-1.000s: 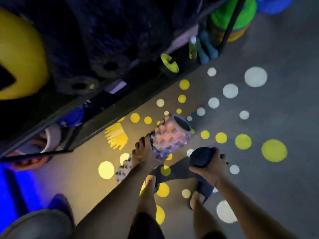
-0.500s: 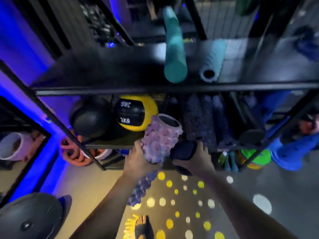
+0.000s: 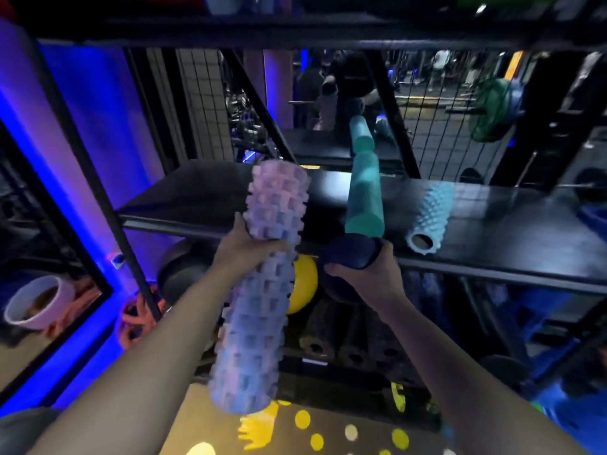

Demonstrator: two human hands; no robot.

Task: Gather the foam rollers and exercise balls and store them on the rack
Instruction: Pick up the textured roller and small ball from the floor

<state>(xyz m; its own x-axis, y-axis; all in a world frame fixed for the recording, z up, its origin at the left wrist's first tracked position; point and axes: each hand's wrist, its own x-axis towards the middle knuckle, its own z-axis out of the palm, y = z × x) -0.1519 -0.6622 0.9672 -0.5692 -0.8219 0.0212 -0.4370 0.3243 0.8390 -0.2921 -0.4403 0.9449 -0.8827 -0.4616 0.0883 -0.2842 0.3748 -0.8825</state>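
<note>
Head view: my left grip [image 3: 246,254] is clasping the knobbed roller [image 3: 259,323] mid-length, long axis pointing onto the shelf [image 3: 492,231]; my right grip [image 3: 374,280] is clasping the ball [image 3: 348,254].

Three bright foam rollers: lilac roller [image 3: 259,323] at 6 o'clock, teal roller [image 3: 363,198] at 1, pale-blue roller [image 3: 430,215] at 3. Three balls: navy ball [image 3: 348,254] near centre, yellow ball [image 3: 307,280] at 6, black ball [image 3: 177,274] at 8. Dark rollers [image 3: 328,336] at 5 — at least three ends show, total unclear.
</note>
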